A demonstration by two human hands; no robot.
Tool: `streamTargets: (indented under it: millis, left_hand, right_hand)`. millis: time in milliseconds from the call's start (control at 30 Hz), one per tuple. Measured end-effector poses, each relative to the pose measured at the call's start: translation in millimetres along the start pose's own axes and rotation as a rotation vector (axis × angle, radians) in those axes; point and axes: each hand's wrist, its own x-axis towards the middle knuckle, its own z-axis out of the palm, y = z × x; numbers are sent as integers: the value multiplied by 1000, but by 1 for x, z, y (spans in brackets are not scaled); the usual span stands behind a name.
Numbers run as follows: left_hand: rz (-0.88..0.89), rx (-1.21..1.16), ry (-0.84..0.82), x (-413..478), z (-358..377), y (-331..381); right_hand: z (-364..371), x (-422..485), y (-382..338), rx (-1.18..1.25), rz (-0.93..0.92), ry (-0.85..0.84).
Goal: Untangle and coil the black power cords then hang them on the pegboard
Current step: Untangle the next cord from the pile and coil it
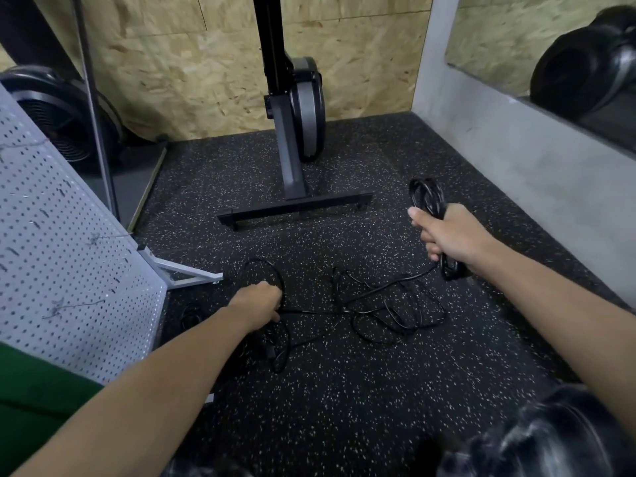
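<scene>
My right hand (pixel 447 235) grips a partly wound coil of black power cord (pixel 426 196), loops sticking out above and below the fist. From it a strand runs down to a loose tangle of black cord (pixel 389 308) on the speckled floor. My left hand (pixel 261 304) is low over the floor, fingers curled round a strand of the cord beside a loop (pixel 261 273). More cord with a plug (pixel 270 351) lies just below that hand. The white pegboard (pixel 69 270) with thin wire hooks stands at the left.
A black exercise machine on a T-shaped base (pixel 296 208) stands at the back centre against a chipboard wall. A fan (pixel 65 122) sits back left. A grey concrete ledge (pixel 516 160) runs along the right. The pegboard's white foot (pixel 186 273) reaches onto the floor.
</scene>
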Motion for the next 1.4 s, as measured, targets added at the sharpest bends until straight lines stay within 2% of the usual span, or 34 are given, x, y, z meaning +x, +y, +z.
streamTargets:
  millis: [100,200,333,467,567,633,733,867,1000,1200,1400]
  left_hand:
    - [71,-8,22,3,1,5]
    - [90,-59,-48,3,1,11]
    - [199,-317,-119,4,-1,35]
    - [344,-768,-55,5,-16,81]
    - [415,-840,-67,5,-20,105]
    - [412,-917,11,4,-20,118]
    - [362,-1138,239,-3,-31,128]
    - [480,-1030,397,-15,-53,129]
    - [549,-744,486,-24,-63,121]
    - [606,-500,525,-35,-79,124]
    - [690,-583,540,-44,-89,134]
  right_hand:
    - [10,-5,-7,158,5,-33]
    - [19,-10,-19,431,-13,-85]
    - [28,-15,-39,757,-11,-126]
    - [39,-15,-46,821,-2,-144]
    - [42,-13,-46,848,12,-145]
    - [39,-10,-46,881,27,-147]
    - [34,-8,-45,910,50,-156]
    - [32,-9,-43,912,61,-136]
    - [27,-6,-41,883,91,-5]
    - [30,-4,-32,830,157,81]
    - [32,-7,-33,808,197,83]
